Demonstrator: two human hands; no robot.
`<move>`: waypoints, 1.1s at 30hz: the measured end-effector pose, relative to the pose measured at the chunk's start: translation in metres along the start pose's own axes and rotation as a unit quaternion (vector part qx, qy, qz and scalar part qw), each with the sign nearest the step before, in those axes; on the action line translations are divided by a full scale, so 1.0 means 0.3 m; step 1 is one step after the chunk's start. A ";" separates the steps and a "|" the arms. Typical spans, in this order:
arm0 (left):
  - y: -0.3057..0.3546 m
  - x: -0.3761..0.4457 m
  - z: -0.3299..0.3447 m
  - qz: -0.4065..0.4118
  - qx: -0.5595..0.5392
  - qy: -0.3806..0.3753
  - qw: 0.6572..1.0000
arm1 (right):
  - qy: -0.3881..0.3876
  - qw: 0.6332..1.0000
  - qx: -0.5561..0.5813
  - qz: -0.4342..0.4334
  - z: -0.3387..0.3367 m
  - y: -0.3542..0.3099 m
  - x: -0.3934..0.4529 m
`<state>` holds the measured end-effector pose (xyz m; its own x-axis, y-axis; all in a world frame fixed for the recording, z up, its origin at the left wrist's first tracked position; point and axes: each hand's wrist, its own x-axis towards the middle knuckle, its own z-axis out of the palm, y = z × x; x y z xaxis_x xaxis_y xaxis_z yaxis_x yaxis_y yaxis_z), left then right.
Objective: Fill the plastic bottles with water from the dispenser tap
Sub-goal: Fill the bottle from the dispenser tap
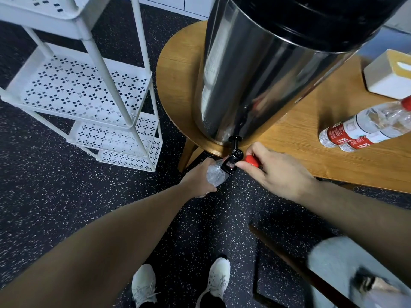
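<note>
A tall steel water dispenser stands on a wooden table, its black tap hanging over the table's front edge. My left hand grips a clear plastic bottle below the table edge, its mouth up against the tap spout. My right hand holds a red bottle cap in curled fingers, and its fingertips touch the tap's side. Two more clear bottles with red labels lie on their sides on the table to the right.
A white perforated tiered rack stands on the speckled dark floor to the left. A white box sits at the table's far right. My white shoes are below, and a knee in light jeans at lower right.
</note>
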<state>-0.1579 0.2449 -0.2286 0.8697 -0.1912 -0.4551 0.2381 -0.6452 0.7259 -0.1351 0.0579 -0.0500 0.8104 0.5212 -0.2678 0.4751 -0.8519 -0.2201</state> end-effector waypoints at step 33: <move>0.010 -0.008 -0.010 -0.001 -0.006 0.002 1.000 | 0.002 1.000 0.004 0.003 -0.001 -0.004 -0.001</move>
<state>-0.1581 0.2456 -0.2237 0.8705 -0.1869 -0.4553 0.2453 -0.6373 0.7306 -0.1358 0.0587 -0.0493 0.8141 0.5162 -0.2661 0.4681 -0.8545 -0.2254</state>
